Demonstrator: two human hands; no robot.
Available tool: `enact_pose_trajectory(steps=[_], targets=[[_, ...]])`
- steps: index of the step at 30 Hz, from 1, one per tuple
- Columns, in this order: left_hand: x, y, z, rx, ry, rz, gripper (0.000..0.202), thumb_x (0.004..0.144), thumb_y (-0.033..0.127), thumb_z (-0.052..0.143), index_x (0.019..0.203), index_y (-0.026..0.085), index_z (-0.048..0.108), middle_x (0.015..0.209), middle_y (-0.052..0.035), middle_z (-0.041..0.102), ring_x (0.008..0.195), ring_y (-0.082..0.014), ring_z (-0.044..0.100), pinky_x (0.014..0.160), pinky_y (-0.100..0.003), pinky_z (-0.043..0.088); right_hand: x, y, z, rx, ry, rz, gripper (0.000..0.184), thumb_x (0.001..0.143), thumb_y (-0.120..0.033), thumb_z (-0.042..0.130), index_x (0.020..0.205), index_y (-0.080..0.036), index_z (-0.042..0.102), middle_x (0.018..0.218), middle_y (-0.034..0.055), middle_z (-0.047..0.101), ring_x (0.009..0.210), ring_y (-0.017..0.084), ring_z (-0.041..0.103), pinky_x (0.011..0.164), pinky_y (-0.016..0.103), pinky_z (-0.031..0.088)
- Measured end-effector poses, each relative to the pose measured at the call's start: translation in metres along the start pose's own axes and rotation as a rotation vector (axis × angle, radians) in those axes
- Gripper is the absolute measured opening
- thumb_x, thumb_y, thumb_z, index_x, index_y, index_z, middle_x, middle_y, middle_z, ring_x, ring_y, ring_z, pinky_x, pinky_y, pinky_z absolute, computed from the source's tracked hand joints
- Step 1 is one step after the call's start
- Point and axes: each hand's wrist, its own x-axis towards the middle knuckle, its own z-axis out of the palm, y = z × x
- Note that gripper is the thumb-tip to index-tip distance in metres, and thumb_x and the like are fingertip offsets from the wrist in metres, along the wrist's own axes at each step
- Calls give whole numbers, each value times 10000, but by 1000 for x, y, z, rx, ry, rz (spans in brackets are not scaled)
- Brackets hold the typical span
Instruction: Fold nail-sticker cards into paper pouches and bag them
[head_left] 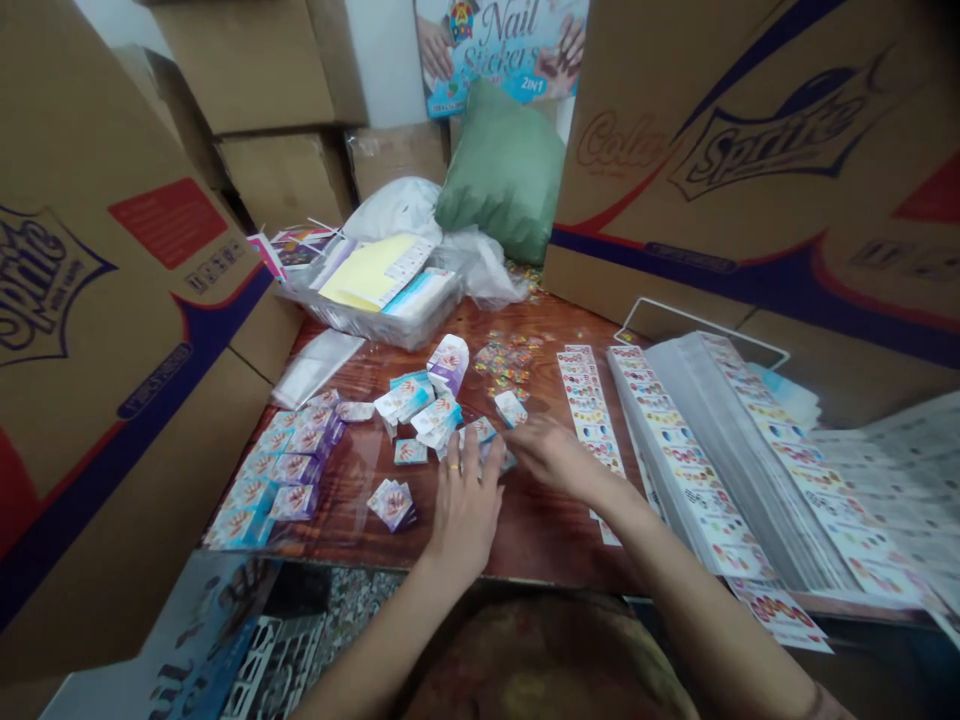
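My left hand (466, 500) lies over the middle of the table, its fingers stretched out and slightly apart. Its fingertips reach a small blue-and-white nail sticker card (478, 432). Just to the right, my right hand (551, 455) has its fingers bent and drawn together; what they pinch, if anything, is hidden. Close beyond it lies a small white card (511, 408). Blue-and-white cards (409, 397) are heaped ahead of my left hand, beside a purple-and-white packet (448, 365). A small purple-edged stack (392, 504) rests left of that hand.
Rows of blue and purple card stacks (296, 468) line the table's left side. Long sticker strips (675, 450) stand piled at the right. Loose colourful bits (504, 362) lie farther back. A plastic tray (367, 322) holds papers. Large cartons (750, 230) flank both sides.
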Motion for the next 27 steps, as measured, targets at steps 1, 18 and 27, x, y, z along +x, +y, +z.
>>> enact_pose_trajectory(steps=[1,18,27], targets=[[2,0,1,16,-17,14,473,859,137,516,1324,201,459,1385,-171,452,1272,-354,427,985,-527,410,-6,-5,-4,86,-8,-33,252,921,-208,438,1022,-188,668,912,83,698,880,198,611,857,331,430],[10,11,-1,-1064,-68,-506,274,691,196,664,958,144,638,911,-58,704,836,-190,647,744,-286,503,-58,69,14,-277,171,967,630,738,-411,687,1252,-107,485,1014,180,628,914,293,632,746,344,465],[13,24,8,-1402,-119,-650,181,661,258,702,749,146,590,628,11,615,583,-119,569,557,-229,460,-62,55,7,-242,271,890,468,821,-194,560,1279,-99,528,1058,170,613,929,288,624,822,353,454]])
